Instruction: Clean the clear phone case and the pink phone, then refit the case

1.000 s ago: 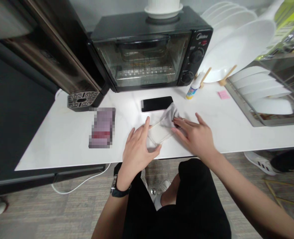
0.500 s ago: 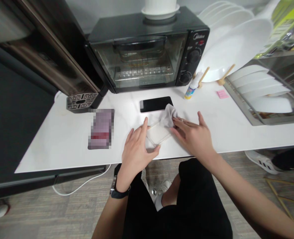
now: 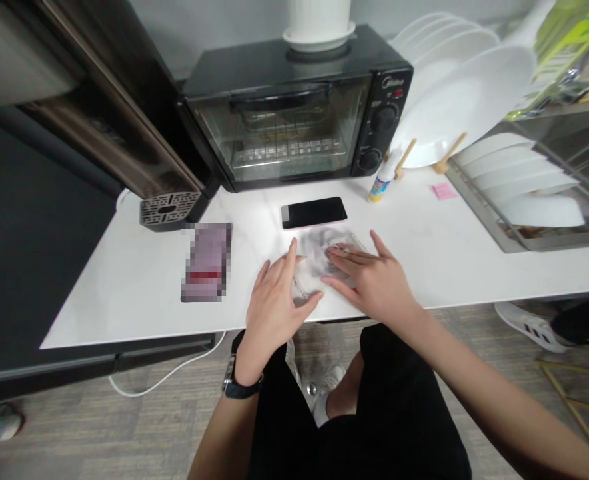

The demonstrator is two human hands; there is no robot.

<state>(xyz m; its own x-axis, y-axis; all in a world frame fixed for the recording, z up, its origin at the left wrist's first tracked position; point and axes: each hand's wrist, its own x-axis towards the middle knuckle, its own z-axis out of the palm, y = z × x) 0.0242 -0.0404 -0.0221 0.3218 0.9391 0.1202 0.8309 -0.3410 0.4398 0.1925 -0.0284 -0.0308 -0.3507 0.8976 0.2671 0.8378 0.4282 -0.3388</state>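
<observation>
A clear phone case (image 3: 302, 275) lies flat near the counter's front edge. My left hand (image 3: 273, 297) grips its left end, thumb at the near edge and fingers at the far side. On top of the case is a crumpled grey cloth (image 3: 317, 248), blurred by motion. My right hand (image 3: 380, 280) presses the cloth down with its fingertips, its index finger raised apart. A dark-screened phone (image 3: 314, 213) rests just beyond the case. Part of the case is hidden under the cloth and my right fingers.
Behind stands a black toaster oven (image 3: 299, 133) with a white pot (image 3: 319, 20) on top. A small spray bottle (image 3: 382, 183) and pink sticky notes (image 3: 444, 191) are to the right, by racked white plates (image 3: 469, 100). A blurred-out purple item (image 3: 207, 263) lies left.
My right hand has slid left with the cloth, which now spreads over more of the case. My left hand keeps its place on the case. The view has shifted slightly.
</observation>
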